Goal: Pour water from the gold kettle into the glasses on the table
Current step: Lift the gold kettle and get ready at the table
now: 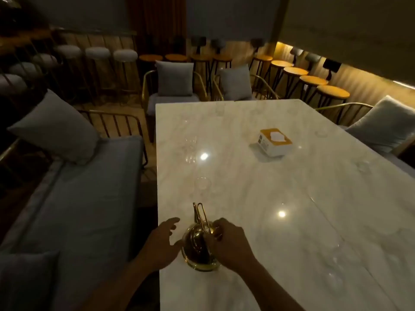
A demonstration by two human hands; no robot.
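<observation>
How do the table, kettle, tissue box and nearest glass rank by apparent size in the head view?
1. table
2. kettle, though it is nearest the camera
3. tissue box, farther off, so its place against the kettle is unsure
4. glass

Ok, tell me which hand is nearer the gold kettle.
Right. The right hand rests on the gold kettle at its handle; the left hand hovers open just beside its left side.
</observation>
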